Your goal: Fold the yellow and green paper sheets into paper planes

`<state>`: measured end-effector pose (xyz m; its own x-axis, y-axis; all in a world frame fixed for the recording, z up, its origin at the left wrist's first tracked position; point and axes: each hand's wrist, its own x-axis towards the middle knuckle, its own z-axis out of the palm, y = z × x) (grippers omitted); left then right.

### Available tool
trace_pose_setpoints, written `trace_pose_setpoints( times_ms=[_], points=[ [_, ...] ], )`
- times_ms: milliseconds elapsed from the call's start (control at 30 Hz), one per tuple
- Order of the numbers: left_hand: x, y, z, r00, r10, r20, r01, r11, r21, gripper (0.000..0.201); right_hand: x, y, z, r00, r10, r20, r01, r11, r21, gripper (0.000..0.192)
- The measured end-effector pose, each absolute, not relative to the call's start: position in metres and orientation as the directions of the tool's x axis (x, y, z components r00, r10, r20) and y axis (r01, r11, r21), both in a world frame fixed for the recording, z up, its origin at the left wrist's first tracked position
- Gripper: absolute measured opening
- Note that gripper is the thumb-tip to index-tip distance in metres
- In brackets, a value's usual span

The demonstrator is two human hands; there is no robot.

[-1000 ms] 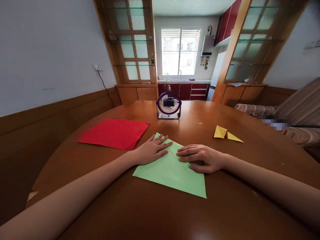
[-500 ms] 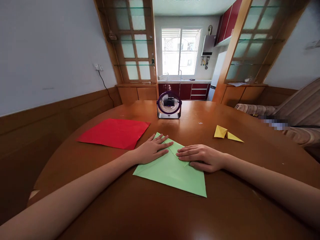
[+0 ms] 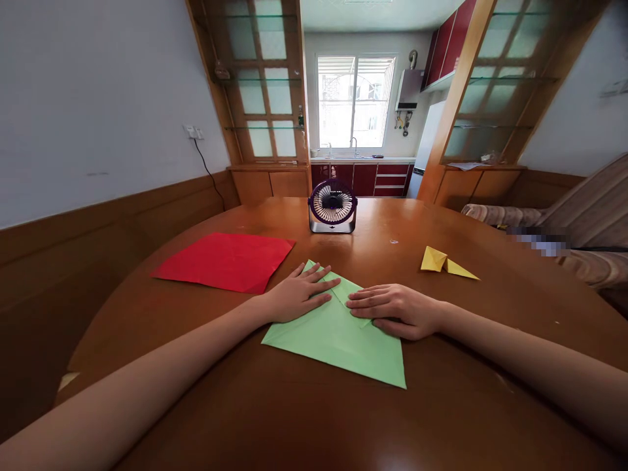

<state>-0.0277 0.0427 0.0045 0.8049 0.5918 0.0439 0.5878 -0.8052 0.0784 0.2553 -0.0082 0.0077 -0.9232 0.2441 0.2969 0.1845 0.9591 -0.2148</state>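
Through the head camera I see the green paper lying on the brown table, right in the middle in front of me, with both hands down on it. My left hand lies flat on its far left part, palm down, fingers stretched out with small gaps between them. My right hand lies on its right edge, palm down, with the fingers close together and the thumb a little apart. Neither hand looks like it is gripping anything; both just rest on the sheet, and I can't tell how hard they push or what is under the palms. The paper's longest way runs on a slant, from the pointy tip at the far left to the corner at the near right. A fold line slants much the same way, through the gap between the two hands. The left hand is nearer the far tip, and the right hand is nearer the near right corner. The fingers point in toward each other but don't touch. Past the left hand, and apart from the green sheet, lies the red paper. Past the right hand sits the yellow folded paper. A small fan stands farther back.
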Motion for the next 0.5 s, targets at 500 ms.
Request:
trace_pose_setpoints(
  times_ms=[500],
  points=[
    [-0.0280,0.0434,0.0042,0.805,0.591,0.061,0.585,-0.806,0.087,0.053,0.2550,-0.0087,0.0101,-0.930,0.234,0.284,0.184,0.964,-0.192,0.051]
  ],
)
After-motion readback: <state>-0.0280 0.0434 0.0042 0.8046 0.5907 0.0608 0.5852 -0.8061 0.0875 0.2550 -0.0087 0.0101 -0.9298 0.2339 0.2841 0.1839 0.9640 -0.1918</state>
